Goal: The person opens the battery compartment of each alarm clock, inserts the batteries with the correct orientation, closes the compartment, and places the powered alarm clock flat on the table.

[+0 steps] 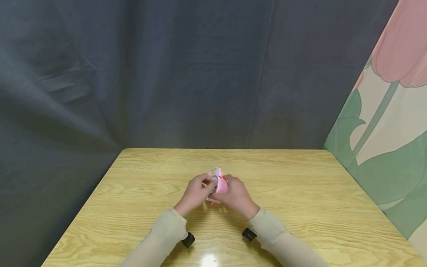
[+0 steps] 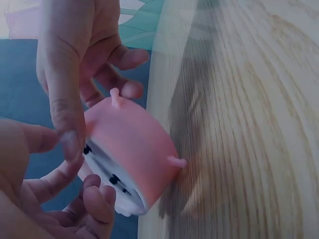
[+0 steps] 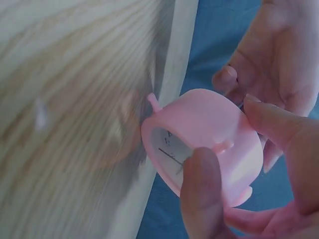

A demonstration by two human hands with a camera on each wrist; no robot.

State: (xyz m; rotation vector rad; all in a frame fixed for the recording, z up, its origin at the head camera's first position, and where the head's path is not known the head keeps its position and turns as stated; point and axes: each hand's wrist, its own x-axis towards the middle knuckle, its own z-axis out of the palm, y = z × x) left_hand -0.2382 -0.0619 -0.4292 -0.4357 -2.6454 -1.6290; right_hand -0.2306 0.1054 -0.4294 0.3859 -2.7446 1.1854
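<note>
A small pink alarm clock (image 1: 221, 186) is between my two hands over the middle of the table. My right hand (image 1: 237, 194) grips it, fingers by the dial and thumb by the back edge. In the right wrist view the white dial (image 3: 168, 154) with dark hands is partly covered by a finger. My left hand (image 1: 197, 192) is at the pale back, fingers bent, thumb and forefinger pinching close to the black knobs (image 2: 115, 179). The fingertips hide the exact spot. Short pink feet (image 2: 177, 162) stick out from the case; whether they touch the table cannot be told.
The wood-grain table (image 1: 133, 207) reaches back to a dark grey curtain (image 1: 200, 74). A tulip-patterned panel (image 1: 383, 155) stands along the right side. Black wrist devices (image 1: 188, 240) sit below both sleeves.
</note>
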